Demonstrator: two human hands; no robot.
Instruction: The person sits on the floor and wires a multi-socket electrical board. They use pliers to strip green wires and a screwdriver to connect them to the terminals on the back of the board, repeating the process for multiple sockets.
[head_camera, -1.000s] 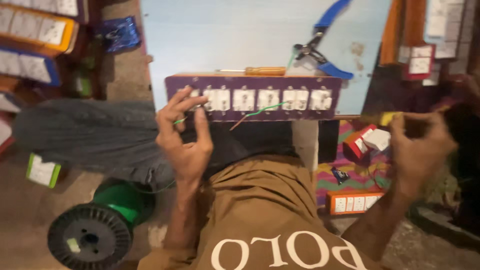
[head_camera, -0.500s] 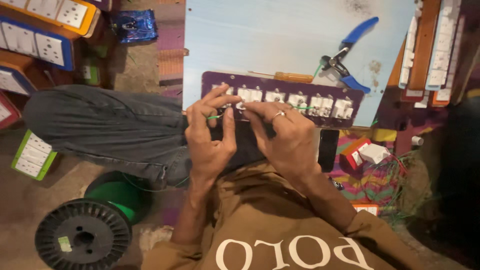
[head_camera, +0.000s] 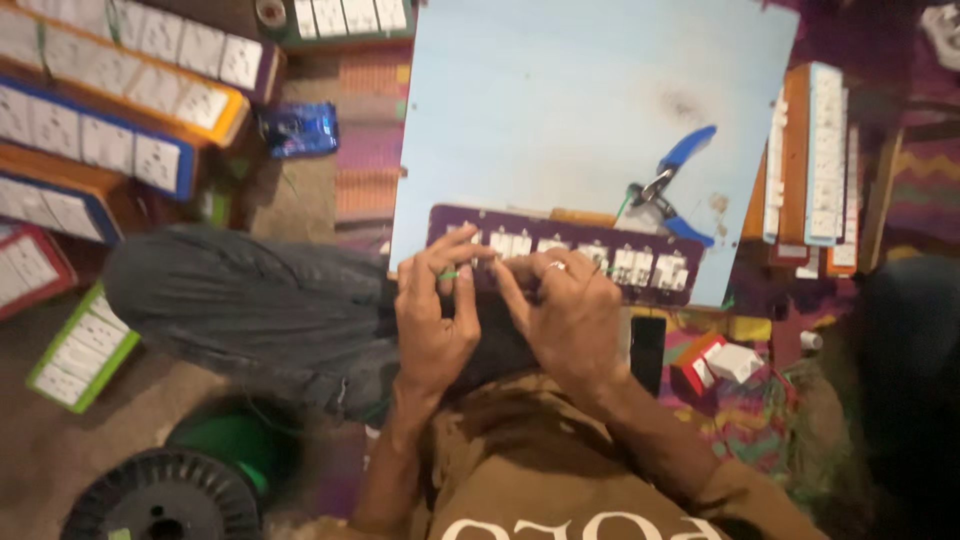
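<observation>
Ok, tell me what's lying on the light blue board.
On the light blue board lie a purple switch panel and blue-handled pliers. The left hand and right hand cover the panel's left part, so what lies beneath them is hidden.

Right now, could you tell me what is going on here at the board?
A seated person has both hands on a purple switch panel at the near edge of a light blue board. The left hand pinches a green wire; the right hand presses fingers on the switches. Blue-handled pliers lie untouched behind.
</observation>
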